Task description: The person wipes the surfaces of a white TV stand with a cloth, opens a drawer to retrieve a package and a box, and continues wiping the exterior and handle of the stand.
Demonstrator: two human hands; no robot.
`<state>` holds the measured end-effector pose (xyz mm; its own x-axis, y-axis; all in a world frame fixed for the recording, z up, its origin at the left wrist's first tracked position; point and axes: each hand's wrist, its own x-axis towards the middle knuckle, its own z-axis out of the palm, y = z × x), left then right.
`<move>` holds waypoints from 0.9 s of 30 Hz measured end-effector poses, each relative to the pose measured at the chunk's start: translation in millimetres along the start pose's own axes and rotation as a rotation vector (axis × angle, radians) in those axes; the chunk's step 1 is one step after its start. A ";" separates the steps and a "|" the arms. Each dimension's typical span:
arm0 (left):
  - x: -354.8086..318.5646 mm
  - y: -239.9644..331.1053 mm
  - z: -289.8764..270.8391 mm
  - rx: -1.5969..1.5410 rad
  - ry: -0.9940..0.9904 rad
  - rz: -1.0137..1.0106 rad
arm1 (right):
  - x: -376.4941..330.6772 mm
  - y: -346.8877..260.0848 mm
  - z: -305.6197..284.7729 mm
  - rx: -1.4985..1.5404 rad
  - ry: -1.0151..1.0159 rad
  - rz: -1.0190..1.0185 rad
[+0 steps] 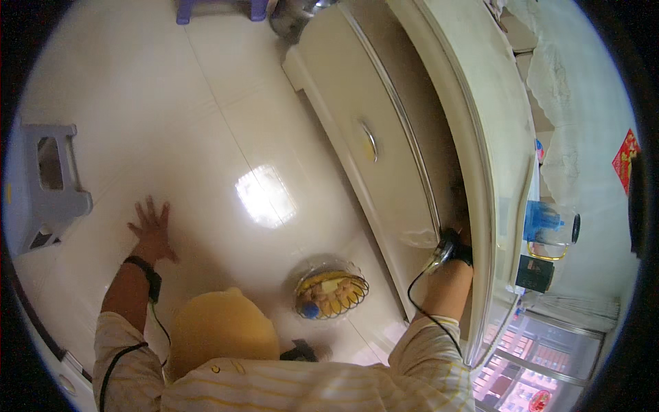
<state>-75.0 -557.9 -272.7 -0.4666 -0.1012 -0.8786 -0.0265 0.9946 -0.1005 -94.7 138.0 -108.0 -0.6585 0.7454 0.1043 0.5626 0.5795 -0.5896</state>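
My left hand (152,230) is held out over the pale tiled floor (206,158), its fingers spread and nothing in them. My right arm reaches into the dark gap (439,137) under the top of a cream cabinet (343,89). My right hand (462,223) is mostly lost in shadow there, so its fingers and anything they touch are hidden. Below the gap is a cream front panel with a curved metal handle (369,142). Each wrist wears a dark strap with a cable.
A wire-rimmed basket (300,292) holding yellowish pieces and a blue round item stands on the floor by the cabinet. A grey plastic stool (68,185) is at left, a purple stool (220,8) at the far edge. A blue-tinted jug (546,223) and dark green box (535,273) sit at right.
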 end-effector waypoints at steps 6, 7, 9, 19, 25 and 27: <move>2.7 -4.5 3.6 0.004 0.032 0.019 | 18.2 4.2 11.2 -0.004 0.024 -0.015; 3.5 -3.9 3.2 0.010 0.027 0.023 | 21.9 2.8 13.3 -0.008 0.027 -0.020; -0.1 -2.0 0.0 0.015 0.023 0.013 | 27.8 2.3 16.0 -0.005 0.034 -0.035; 5.7 -2.7 10.8 0.071 0.035 0.007 | 27.5 23.0 19.8 -0.023 0.054 -0.037; 3.6 -2.3 10.8 0.065 0.044 0.001 | 26.9 30.1 18.1 -0.043 0.056 -0.040; 4.8 -3.9 11.8 0.046 0.048 0.012 | 27.8 31.0 17.4 -0.049 0.059 -0.043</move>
<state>-66.7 -562.5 -282.0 -0.5081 -0.0868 -0.8569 0.0198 0.9935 -0.1124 -104.2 171.0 -137.3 -0.6527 0.7369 0.1760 0.5594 0.6254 -0.5440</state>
